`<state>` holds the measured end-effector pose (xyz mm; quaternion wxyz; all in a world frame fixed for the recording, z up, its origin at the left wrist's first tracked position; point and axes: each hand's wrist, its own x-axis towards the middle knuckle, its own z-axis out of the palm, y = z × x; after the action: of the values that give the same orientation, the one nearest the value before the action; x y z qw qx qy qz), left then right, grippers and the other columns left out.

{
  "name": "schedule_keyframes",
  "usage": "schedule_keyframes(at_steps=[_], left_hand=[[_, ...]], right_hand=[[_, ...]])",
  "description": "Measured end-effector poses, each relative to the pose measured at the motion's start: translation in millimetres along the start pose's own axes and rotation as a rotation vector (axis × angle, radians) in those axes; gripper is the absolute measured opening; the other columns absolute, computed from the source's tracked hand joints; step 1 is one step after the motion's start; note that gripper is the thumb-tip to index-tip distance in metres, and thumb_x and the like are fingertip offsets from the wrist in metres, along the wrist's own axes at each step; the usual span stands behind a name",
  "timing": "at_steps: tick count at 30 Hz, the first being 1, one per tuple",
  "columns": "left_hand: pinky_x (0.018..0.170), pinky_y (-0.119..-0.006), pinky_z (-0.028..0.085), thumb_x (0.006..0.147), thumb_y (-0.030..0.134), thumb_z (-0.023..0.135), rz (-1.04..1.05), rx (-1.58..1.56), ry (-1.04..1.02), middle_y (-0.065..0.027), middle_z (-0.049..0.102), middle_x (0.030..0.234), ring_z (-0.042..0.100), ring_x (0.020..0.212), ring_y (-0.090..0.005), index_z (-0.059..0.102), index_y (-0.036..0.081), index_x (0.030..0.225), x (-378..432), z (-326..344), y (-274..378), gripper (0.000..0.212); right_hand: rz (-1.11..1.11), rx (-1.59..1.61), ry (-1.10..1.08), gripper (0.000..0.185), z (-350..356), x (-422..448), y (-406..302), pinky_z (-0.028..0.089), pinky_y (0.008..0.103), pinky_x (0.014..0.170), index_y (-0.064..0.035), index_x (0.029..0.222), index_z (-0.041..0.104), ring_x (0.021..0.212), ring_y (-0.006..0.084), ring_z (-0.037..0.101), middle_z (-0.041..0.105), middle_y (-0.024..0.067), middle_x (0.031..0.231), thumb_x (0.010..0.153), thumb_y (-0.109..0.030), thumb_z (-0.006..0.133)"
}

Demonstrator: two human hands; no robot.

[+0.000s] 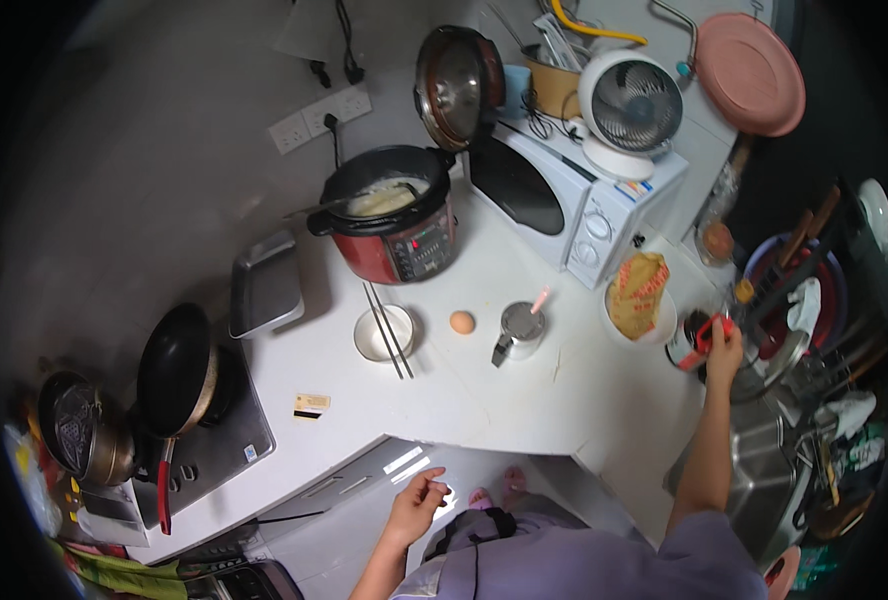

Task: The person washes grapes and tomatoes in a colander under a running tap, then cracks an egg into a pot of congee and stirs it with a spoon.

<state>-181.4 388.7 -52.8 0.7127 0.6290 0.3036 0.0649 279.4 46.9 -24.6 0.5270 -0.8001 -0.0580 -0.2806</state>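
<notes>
My right hand [723, 351] reaches far to the right, fingers closed on a red lid [706, 330]. Right beside that lid stands a dark glass jar [685, 352] with a red and white label; whether the lid still sits on its mouth I cannot tell. My left hand [417, 504] hangs in front of the counter's edge, its fingers loosely bent and holding nothing. On the white counter [444, 405] lie a brown egg [462, 322], a metal cup [522, 330] with a pink-handled utensil, and a white bowl [369, 337] with chopsticks [387, 330] across it.
A red electric pressure cooker [369, 251] stands with its lid raised and pale food inside. Beside it is a microwave [586, 202] bearing a white fan [631, 112]. A frying pan [173, 375] rests on the left hob; a sink [759, 457] lies at right, near a bagged bowl [669, 319].
</notes>
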Motion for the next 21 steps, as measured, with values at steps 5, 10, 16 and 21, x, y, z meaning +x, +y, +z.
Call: schedule_keyframes(at_steps=[5, 10, 16, 21], left_hand=[[0.069, -0.025, 0.047, 0.09, 0.014, 0.055, 0.061, 0.182, 0.015, -0.0068, 0.057, 0.097, 0.056, 0.078, -0.0131, 0.05, 0.0, 0.12, 52.8, 32.0, 27.4, 0.034], [0.06, -0.025, 0.045, 0.083, 0.017, 0.063, 0.522, 0.373, 0.252, -0.01, 0.051, 0.107, 0.053, 0.068, -0.0114, 0.046, 0.004, 0.123, 164.6, 75.1, 59.0, 0.045], [0.048, -0.024, 0.04, 0.083, 0.02, 0.064, 0.289, 0.39, 0.082, -0.0013, 0.052, 0.067, 0.048, 0.054, -0.0086, 0.051, 0.003, 0.097, 223.9, 96.0, 55.7, 0.026], [0.047, -0.024, 0.039, 0.084, 0.021, 0.064, 0.157, 0.025, 0.033, -0.0006, 0.051, 0.059, 0.047, 0.051, -0.0075, 0.055, 0.002, 0.083, 208.6, 111.0, 55.3, 0.021]], right_hand=[[-0.089, 0.064, 0.005, 0.01, -29.1, -40.9, -66.4, 0.041, 0.0232, 0.062, -0.0017, 0.083, 0.056, 0.067, 0.0074, 0.045, 0.052, -0.0008, 0.074, 0.086, -0.011, 0.059], [0.332, 0.284, -0.342, 0.005, -71.0, -59.9, -111.7, 0.04, 0.0207, 0.057, -0.0056, 0.08, 0.054, 0.064, 0.0055, 0.049, 0.054, -0.0017, 0.071, 0.084, -0.008, 0.056], [0.265, 0.283, -0.784, 0.008, -69.0, -84.2, -165.9, 0.041, 0.0213, 0.055, -0.0016, 0.075, 0.053, 0.059, 0.0079, 0.05, 0.055, 0.0032, 0.069, 0.071, 0.0, 0.059], [0.269, 0.364, -0.883, 0.014, -42.9, -88.8, -158.7, 0.042, 0.0221, 0.055, 0.0003, 0.077, 0.056, 0.061, 0.0087, 0.051, 0.055, 0.005, 0.07, 0.068, -0.001, 0.065]])
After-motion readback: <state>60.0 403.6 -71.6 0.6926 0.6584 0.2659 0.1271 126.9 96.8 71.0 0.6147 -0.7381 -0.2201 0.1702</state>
